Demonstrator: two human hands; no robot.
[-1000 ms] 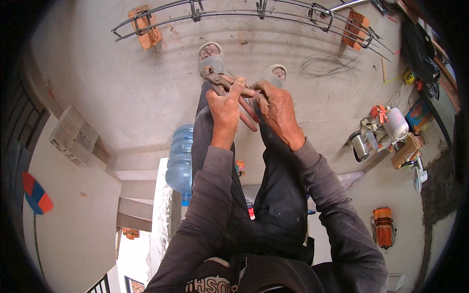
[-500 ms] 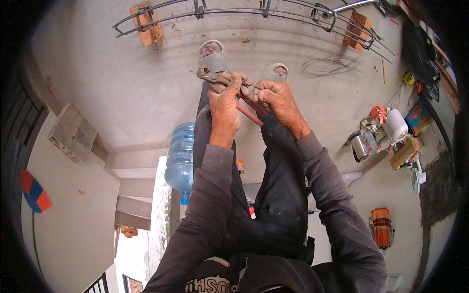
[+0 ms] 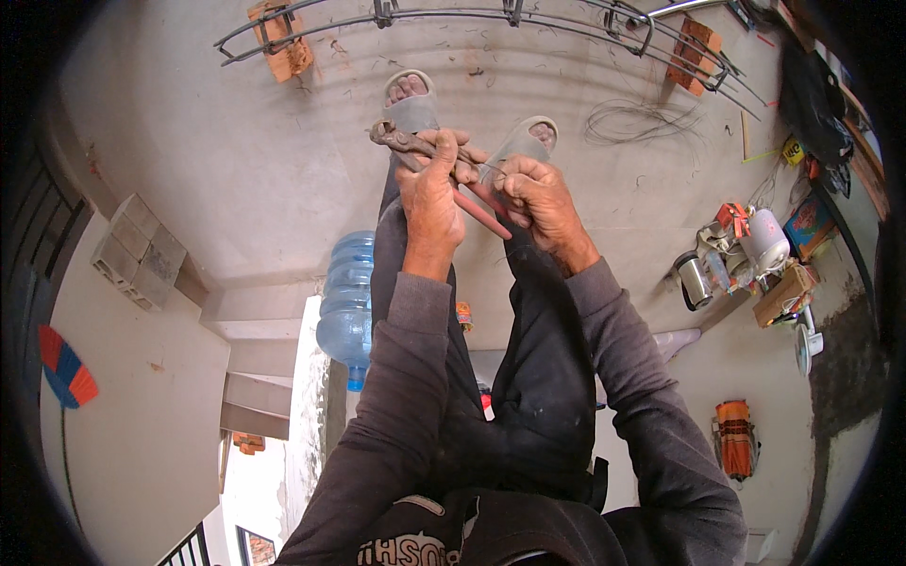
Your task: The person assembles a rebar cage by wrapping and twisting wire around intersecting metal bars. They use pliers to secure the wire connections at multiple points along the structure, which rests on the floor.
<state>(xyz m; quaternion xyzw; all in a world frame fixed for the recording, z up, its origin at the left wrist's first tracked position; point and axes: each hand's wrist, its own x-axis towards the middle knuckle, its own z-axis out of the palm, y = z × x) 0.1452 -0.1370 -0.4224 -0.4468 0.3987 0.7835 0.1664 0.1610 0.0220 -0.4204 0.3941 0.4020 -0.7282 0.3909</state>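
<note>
My left hand [image 3: 432, 203] is closed around a pair of pincers [image 3: 401, 140]. Their rusty jaws point to the upper left, and the red handles slant down to the right beneath my fingers. Close beside it, my right hand [image 3: 540, 203] is closed in a pinch. A thin wire seems to run from those fingertips toward the left hand, though most of it is hidden. Both hands are in front of my legs, above my sandals [image 3: 411, 102].
Beyond my feet, a long rebar cage [image 3: 444, 16] rests on brick blocks [image 3: 696, 57]. Loose wire coils [image 3: 637, 123] lie on the floor to the right. Blue water bottles [image 3: 346, 311] stand at left, near grey blocks [image 3: 140, 253]. A steel flask [image 3: 694, 281] sits among clutter at right.
The pincers and my left hand have shifted slightly left and away from me. My right hand's fingers have turned a little, still pinched, and both hands stay close together.
</note>
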